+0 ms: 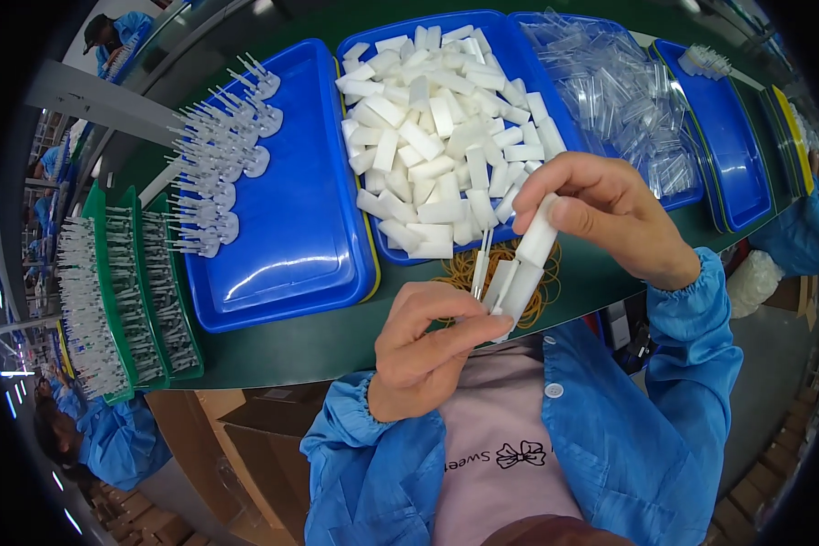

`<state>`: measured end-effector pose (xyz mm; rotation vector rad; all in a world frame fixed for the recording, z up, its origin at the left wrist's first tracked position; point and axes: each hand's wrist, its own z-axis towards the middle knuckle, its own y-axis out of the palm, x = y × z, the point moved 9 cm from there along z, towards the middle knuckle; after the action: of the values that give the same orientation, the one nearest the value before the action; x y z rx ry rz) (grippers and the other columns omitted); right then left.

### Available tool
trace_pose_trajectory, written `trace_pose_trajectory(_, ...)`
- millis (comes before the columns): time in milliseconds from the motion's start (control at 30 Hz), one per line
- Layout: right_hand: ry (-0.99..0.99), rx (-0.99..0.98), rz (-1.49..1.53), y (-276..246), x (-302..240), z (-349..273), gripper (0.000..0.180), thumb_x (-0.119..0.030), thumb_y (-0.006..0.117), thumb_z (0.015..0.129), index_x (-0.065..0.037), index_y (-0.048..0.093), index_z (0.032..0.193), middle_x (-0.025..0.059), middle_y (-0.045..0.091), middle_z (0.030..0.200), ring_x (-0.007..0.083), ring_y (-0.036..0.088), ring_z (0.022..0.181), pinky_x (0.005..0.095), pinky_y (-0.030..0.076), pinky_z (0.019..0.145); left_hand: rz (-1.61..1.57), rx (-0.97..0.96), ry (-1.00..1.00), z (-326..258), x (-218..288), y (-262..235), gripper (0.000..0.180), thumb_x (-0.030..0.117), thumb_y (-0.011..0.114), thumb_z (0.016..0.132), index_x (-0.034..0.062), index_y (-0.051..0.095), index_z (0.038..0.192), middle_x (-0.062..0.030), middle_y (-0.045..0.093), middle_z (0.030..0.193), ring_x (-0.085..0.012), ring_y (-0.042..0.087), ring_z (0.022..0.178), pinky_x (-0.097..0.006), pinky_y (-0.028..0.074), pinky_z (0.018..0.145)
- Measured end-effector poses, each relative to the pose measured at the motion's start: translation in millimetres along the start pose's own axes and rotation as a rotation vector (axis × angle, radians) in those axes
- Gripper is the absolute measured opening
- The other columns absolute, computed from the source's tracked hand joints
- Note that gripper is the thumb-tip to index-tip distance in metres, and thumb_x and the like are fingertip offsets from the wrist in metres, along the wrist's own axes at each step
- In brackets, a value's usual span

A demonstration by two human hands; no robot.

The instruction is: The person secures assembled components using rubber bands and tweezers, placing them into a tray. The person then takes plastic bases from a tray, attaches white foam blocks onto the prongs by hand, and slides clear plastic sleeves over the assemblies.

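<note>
My left hand pinches a small white and clear plastic part between thumb and fingers, with thin metal-looking prongs pointing up. My right hand is closed on a white foam block, which it holds tilted right against the upper part of a clear, box-like piece. Whether the block is inside that piece or only touching it, I cannot tell. Under both hands lies a pile of tan rubber bands. Just beyond, a blue tray is heaped with white foam blocks.
To the left, a blue tray carries several pronged white parts along its edge; green racks of similar parts stand beside it. Clear plastic pieces fill a tray at right. Another blue tray lies farther right. Co-workers in blue sit nearby.
</note>
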<state>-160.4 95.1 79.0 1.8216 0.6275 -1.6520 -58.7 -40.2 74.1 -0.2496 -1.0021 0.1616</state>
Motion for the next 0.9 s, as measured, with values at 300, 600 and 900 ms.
trace_pose_trajectory(300,-0.029,0.095,0.130,-20.3,8.4,4.1,0.025,-0.015,0.063,0.087,-0.002,0.054,0.107,0.0071,0.061,0.099,0.0111,0.056,0.093,0.0263,0.044,0.085,0.011,0.029,-0.004,-3.2,3.4,-2.4,0.035,-0.010,0.067,0.062,0.0066,0.073,0.093,-0.0062,0.060,0.093,-0.0232,0.055,0.083,-0.033,0.046,0.072)
trace_pose_trajectory(600,-0.018,-0.036,0.179,15.1,14.7,-8.1,0.017,-0.007,0.062,0.087,0.000,0.056,0.102,0.0058,0.060,0.096,0.0110,0.057,0.092,0.0262,0.045,0.083,0.083,0.003,0.034,-3.0,4.4,1.1,0.032,-0.009,0.068,0.067,0.0052,0.071,0.095,-0.0088,0.059,0.096,-0.0245,0.056,0.086,-0.033,0.047,0.072)
trace_pose_trajectory(900,-0.197,-0.305,-0.437,23.4,-9.6,2.7,0.022,-0.011,0.067,0.082,-0.001,0.064,0.102,0.0103,0.066,0.097,0.0212,0.064,0.090,0.0321,0.049,0.079,-0.039,0.024,-0.162,-10.6,-28.3,6.6,0.026,-0.002,0.070,0.077,-0.0008,0.064,0.102,-0.0111,0.060,0.097,-0.0216,0.060,0.088,-0.028,0.049,0.075)
